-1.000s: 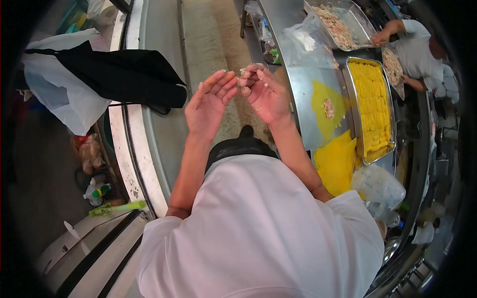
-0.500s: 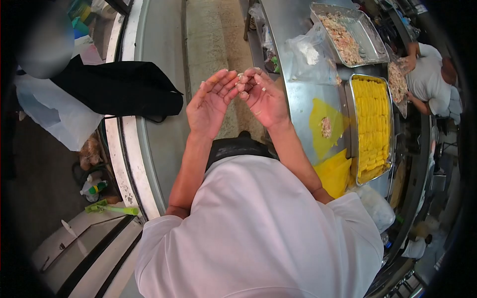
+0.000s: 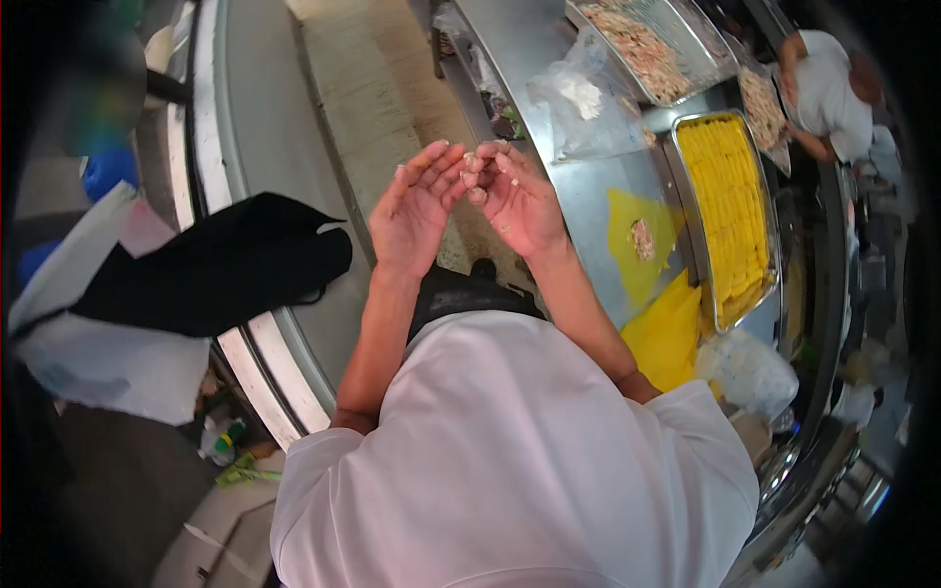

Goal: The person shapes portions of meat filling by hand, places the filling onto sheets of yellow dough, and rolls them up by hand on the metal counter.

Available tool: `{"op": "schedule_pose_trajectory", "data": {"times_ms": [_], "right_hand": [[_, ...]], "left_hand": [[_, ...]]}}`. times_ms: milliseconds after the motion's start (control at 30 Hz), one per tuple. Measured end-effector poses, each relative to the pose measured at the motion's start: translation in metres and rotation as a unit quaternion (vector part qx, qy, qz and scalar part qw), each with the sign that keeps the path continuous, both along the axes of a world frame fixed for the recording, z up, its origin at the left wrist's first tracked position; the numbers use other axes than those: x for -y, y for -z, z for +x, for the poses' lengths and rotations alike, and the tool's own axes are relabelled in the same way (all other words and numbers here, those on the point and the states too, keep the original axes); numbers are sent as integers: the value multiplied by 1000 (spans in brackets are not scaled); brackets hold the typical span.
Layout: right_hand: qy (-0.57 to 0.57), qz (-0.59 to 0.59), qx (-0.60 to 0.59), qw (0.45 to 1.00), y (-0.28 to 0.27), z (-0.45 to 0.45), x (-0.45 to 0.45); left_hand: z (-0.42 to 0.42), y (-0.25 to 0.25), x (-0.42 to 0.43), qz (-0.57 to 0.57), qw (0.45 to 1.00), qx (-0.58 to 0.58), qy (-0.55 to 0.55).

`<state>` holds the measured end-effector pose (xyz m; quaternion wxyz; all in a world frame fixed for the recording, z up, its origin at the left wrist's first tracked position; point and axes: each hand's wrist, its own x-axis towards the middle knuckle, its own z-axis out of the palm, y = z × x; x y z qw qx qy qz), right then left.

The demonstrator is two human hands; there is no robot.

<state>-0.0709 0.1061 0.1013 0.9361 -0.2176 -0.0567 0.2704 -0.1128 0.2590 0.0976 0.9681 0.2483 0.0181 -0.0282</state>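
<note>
Both of my hands are raised in front of my body, palms up. My left hand (image 3: 410,218) is open, with its fingers loosely bent and whitish bits on the fingertips. Beside it, my right hand (image 3: 518,199) has its fingers curled inward but apart, with crumbs of pale filling stuck to them. The fingertips of the two hands come close together; whether they touch I cannot tell. Right of my right hand, a yellow wrapper sheet (image 3: 627,267) lies on the metal table (image 3: 585,211) with a small heap of pinkish filling (image 3: 642,239) on it.
More yellow sheets (image 3: 665,333) lie nearer me, beside a tray (image 3: 718,323) of yellow rolls. Beyond are a plastic bag (image 3: 564,127) with white contents and a tray of chopped filling (image 3: 642,49). A co-worker (image 3: 828,93) stands across the table. Black cloth (image 3: 225,265) hangs at left.
The view has turned, so the table, trays and black cloth sit differently in it. My hands keep nearly the same pose, palms up and close together.
</note>
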Motion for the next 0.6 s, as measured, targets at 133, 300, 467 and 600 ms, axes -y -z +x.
{"op": "schedule_pose_trajectory", "data": {"times_ms": [133, 300, 467, 600], "right_hand": [[64, -22, 0, 998, -10, 9, -1], [157, -40, 3, 987, -20, 8, -3], [236, -45, 9, 971, -20, -5, -1], [294, -50, 1, 954, -17, -21, 9]], "left_hand": [[34, -8, -9, 0, 998, 6, 65], [63, -16, -13, -8, 989, 17, 145], [71, -12, -5, -14, 975, 2, 222], [70, -15, 7, -16, 962, -9, 274]]}}
